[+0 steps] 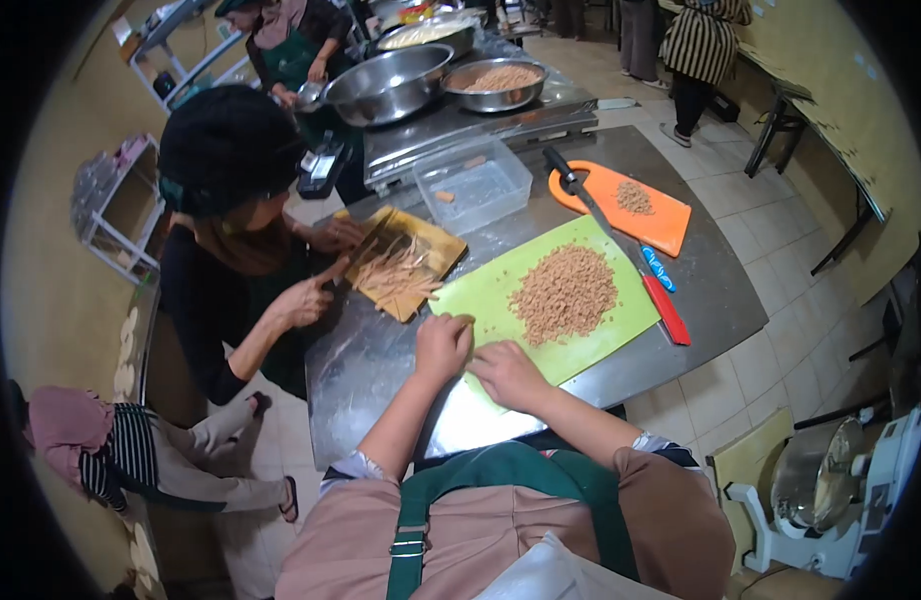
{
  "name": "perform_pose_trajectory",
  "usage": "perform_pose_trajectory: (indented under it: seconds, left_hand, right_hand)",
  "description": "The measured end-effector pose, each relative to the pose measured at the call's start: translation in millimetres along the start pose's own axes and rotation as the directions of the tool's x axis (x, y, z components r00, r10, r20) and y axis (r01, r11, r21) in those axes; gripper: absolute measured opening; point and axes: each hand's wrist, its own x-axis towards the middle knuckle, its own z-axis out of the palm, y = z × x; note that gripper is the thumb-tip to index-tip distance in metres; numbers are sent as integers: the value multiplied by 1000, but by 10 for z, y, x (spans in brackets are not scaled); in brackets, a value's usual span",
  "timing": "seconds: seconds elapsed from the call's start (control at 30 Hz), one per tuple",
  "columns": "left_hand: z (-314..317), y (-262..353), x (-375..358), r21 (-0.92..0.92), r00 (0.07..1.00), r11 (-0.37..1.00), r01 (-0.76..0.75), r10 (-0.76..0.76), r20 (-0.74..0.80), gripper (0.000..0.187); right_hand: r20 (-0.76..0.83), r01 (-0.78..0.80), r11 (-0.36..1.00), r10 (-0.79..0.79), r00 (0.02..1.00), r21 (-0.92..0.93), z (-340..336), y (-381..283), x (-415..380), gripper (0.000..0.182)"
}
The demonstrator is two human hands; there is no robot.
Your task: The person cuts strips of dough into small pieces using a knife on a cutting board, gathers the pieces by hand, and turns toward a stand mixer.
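A flexible green cutting mat (481,318) lies on the metal table with a heap of finely chopped brown pieces (566,293) on it. At the mat's left edge, my left hand (444,346) has its fingers curled over the corner. Just to its right, my right hand (513,376) has bent fingers on the same edge. Beyond the heap is a black-handled knife (581,187), its blade pointing towards the mat's right side. Beside the mat's right edge lie a red-handled tool (667,311) and a blue patterned piece (658,269).
An orange cutting board (667,225) holds a small chopped pile. A clear plastic tub (501,190) stands behind the mat. On my left, a co-worker (231,200) handles brown strips on a yellow board (443,247). Steel bowls (391,85) stand on the far table.
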Motion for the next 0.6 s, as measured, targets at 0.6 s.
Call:
perform_pose_trajectory:
  seconds: [0.6]
  left_hand:
    - [2,-57,-49,-283,989,948,149,-143,41,11]
  right_hand:
    - [-54,-182,942,173,983,-281,-653,1412,1692,25]
